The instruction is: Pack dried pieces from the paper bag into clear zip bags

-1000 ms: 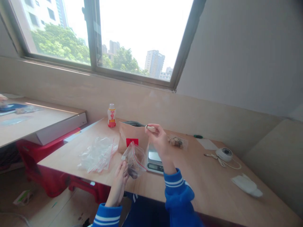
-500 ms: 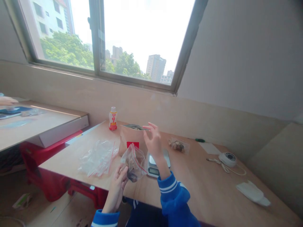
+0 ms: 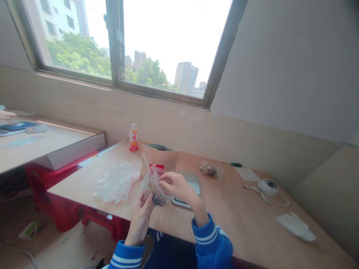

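Observation:
My left hand [image 3: 142,213] is closed on the lower left side of a clear zip-lock bag [image 3: 148,183] with a red seal line. Brownish and dark dried pieces lie at the bottom of this bag, too blurred to name. My right hand [image 3: 179,188] is at the bag's open mouth, fingers closed together on its right edge. Just behind stands a brown kraft paper bag [image 3: 171,160], its top gaping, with a red label partly hidden by the clear bag. A flat digital scale [image 3: 193,183] sits behind my right hand, its display covered.
Loose clear zip-lock bags [image 3: 113,183] lie left, near a white-and-red bottle [image 3: 134,138]. To the right are a filled clear bag [image 3: 211,170], a green object [image 3: 236,164], a white dome camera [image 3: 268,187] with cable, and a crumpled white item [image 3: 296,226]. Another person's hand [image 3: 7,114] shows far left.
My right hand has come down from the kraft bag's top edge to the mouth of the zip-lock bag. My left hand keeps its hold; the bag is slightly higher and tilted.

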A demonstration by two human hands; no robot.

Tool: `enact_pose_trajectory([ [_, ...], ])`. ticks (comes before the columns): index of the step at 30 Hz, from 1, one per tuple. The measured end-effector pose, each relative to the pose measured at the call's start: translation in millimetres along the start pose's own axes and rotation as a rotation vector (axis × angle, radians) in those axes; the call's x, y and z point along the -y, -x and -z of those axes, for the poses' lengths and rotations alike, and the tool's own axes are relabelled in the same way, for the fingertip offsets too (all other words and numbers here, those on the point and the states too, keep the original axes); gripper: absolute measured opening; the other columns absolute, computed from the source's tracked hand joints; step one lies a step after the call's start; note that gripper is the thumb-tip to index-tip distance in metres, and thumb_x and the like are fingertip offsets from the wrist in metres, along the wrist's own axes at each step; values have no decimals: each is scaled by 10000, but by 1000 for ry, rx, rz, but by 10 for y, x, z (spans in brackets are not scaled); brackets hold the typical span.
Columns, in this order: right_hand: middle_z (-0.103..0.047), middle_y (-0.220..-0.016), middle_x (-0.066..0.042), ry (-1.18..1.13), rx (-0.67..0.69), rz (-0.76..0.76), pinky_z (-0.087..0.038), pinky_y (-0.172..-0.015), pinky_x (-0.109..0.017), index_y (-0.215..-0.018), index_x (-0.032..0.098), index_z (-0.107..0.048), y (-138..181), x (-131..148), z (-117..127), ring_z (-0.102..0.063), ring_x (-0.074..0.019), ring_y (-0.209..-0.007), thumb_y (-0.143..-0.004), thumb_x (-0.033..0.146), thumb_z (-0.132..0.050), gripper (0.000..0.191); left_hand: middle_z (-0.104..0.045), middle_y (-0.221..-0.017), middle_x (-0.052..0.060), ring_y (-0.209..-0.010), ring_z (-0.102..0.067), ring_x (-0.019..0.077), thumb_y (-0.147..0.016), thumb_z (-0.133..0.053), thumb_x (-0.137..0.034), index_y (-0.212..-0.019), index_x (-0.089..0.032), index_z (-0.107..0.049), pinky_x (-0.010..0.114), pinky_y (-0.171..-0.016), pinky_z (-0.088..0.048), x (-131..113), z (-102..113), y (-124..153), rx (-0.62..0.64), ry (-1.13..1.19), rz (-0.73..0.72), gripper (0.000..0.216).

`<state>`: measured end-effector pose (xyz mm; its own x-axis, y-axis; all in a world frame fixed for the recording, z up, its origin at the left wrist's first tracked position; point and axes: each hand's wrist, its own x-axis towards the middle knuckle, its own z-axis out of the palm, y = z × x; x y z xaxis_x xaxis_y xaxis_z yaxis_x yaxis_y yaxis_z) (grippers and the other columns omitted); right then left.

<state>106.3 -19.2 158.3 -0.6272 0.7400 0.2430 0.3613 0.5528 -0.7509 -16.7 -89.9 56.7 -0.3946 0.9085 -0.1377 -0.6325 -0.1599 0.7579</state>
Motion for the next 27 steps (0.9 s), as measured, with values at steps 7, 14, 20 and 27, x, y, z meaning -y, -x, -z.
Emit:
enact_pose_trajectory([
  [7,-688,-924,-26,-94,149,-38,-467,-672,-227,-1032,170,-651,37,14,-83,-614,-142,-771,-778,133,-608,260,-647,-1217,117,-1145,-593,293,-645,-781,-340,-1185,-201,-591,355,-927,-511,-26,-43,52,-10,57,24,589],
  [14,-678,-763,-3,-83,104,-59,-439,-581,-209,-889,160,-700,41,39,-85,-576,-116,-638,-774,74,-523,228,-641,-1231,104,-1114,-615,264,-657,-771,-307,-1195,-212,-572,302,-869,-529,-40,-51,46,-43,67,49,581],
  [20,-690,-914,-38,-157,-19,-4,-524,-710,-275,-1154,182,-618,45,12,70,-643,-138,-755,-792,153,-570,366,-658,-1206,89,-1020,-660,209,-696,-744,-344,-1232,-235,-550,240,-746,-541,-61,21,-4,-89,50,23,581],
  [27,-665,-1049,-56,-284,-497,177,-540,-818,-306,-1189,216,-596,-431,242,372,-653,-155,-885,-825,265,-597,368,-677,-1166,108,-1054,-647,231,-714,-726,-378,-1138,-209,-596,303,-816,-541,-69,64,-23,-43,42,39,475],
])
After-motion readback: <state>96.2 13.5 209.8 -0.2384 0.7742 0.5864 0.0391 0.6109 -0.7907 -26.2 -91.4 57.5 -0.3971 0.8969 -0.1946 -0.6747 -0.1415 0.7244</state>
